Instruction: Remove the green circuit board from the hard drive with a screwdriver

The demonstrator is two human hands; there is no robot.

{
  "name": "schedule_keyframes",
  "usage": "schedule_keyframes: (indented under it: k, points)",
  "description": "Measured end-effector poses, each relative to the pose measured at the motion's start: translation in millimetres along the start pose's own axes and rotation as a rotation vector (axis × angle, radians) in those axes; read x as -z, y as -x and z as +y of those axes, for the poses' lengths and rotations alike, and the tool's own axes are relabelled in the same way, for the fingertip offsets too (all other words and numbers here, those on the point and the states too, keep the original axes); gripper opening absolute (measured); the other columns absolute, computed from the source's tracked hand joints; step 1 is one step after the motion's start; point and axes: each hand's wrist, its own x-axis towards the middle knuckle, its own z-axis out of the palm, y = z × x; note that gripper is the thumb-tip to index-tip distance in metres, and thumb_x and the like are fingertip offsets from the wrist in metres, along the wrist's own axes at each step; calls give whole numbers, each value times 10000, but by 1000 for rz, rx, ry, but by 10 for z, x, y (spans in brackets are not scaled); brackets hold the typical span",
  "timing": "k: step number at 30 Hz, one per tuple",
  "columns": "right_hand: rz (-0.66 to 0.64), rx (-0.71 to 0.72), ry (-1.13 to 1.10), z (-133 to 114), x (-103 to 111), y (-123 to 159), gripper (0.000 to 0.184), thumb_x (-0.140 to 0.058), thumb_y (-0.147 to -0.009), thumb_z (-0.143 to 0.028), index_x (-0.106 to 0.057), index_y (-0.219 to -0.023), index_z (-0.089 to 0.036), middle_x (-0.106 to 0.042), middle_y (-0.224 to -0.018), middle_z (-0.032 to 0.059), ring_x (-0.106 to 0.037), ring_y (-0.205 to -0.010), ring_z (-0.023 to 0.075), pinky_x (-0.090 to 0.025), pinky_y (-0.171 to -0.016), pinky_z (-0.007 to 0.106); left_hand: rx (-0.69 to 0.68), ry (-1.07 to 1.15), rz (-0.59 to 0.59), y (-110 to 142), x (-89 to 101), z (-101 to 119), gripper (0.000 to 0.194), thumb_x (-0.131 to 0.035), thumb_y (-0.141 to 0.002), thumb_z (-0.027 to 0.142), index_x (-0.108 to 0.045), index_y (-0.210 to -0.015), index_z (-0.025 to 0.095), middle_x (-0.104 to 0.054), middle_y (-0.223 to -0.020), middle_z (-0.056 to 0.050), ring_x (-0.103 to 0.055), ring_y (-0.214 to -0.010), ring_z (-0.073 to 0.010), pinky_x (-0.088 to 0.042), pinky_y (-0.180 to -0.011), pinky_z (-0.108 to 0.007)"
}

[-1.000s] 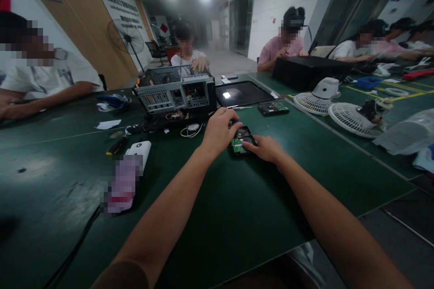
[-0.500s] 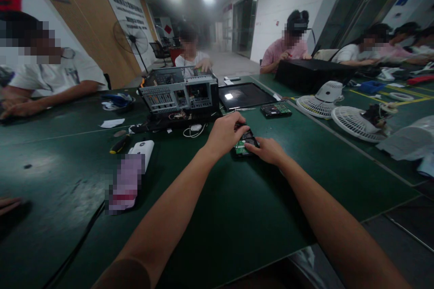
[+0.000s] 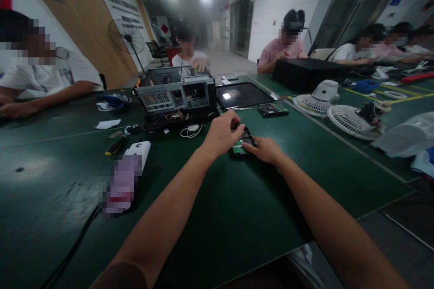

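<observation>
A small hard drive (image 3: 238,148) with a green circuit board and black edges lies on the green table in front of me. My right hand (image 3: 266,149) grips its right side, the thumb resting across the top. Over the drive's far left part, my left hand (image 3: 224,130) is bent downward with thumb and fingers drawn together in a pinch. Whatever sits between those fingertips is too small or hidden to make out. A second hard drive (image 3: 273,109) lies farther back to the right, untouched.
An opened computer case (image 3: 176,97) stands beyond my left hand, with a black panel (image 3: 246,95) beside it. White fan parts (image 3: 315,99) lie to the right. Nearer left are a screwdriver (image 3: 115,145) and a white power bank-like object (image 3: 141,151). Co-workers sit around the table.
The whole view has shifted slightly. My left hand's fingertips sit a little farther left and higher over the drive; my right hand keeps its hold.
</observation>
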Motion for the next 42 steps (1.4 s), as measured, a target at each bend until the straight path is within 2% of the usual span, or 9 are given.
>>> schedule_keyframes:
  k: [7,12,15,21,30,37,42]
  points:
    - [-14,-14,-14,-11,6,8,821,-285,-879,-844,-680,-1164,-183,-728,-1106,177,-679,-980,317,-457,-760,332,2,-67,3,4,34,16,82,-626,-884,211,-608,-964,213,-697,-921,-45,-657,-859,-194,-553,-759,-347]
    - [-7,-11,-4,-19,15,12,814,-295,-879,-843,-679,-1157,-182,-730,-1105,173,-681,-969,316,-455,-745,330,16,-66,8,5,19,19,163,-722,-854,306,-600,-912,214,-685,-886,-30,-638,-776,-185,-532,-700,-344]
    - [-4,-7,-1,-13,3,9,816,-291,-879,-844,-677,-1166,-185,-728,-1108,172,-679,-959,319,-450,-734,335,3,-64,1,0,22,25,188,-756,-832,303,-601,-895,219,-673,-878,-22,-628,-789,-181,-521,-700,-330]
    - [-2,-8,-4,5,-18,-4,823,-278,-865,-860,-677,-1150,-200,-728,-1093,160,-675,-962,311,-435,-720,323,-22,-103,22,-5,50,33,79,-690,-868,231,-666,-943,223,-634,-1002,-43,-620,-928,-195,-533,-803,-336]
    - [-6,-11,-13,2,-11,5,823,-277,-869,-857,-678,-1148,-195,-731,-1102,161,-675,-974,307,-445,-754,328,-76,-104,-16,0,53,26,194,-582,-921,136,-686,-1068,207,-699,-1067,-53,-653,-980,-192,-540,-900,-355]
    - [-10,-2,-32,16,-24,-9,842,-280,-862,-864,-672,-1199,-198,-728,-1109,163,-668,-985,325,-447,-758,342,-28,-76,31,6,9,-17,153,-729,-861,233,-708,-1010,202,-668,-1016,-49,-651,-921,-175,-569,-844,-320]
    - [-6,-7,-20,20,-28,-14,849,-259,-857,-872,-675,-1173,-202,-729,-1095,161,-670,-955,316,-441,-736,337,-44,-82,55,4,32,-22,113,-707,-882,207,-728,-992,216,-671,-1006,-44,-657,-938,-173,-566,-875,-338]
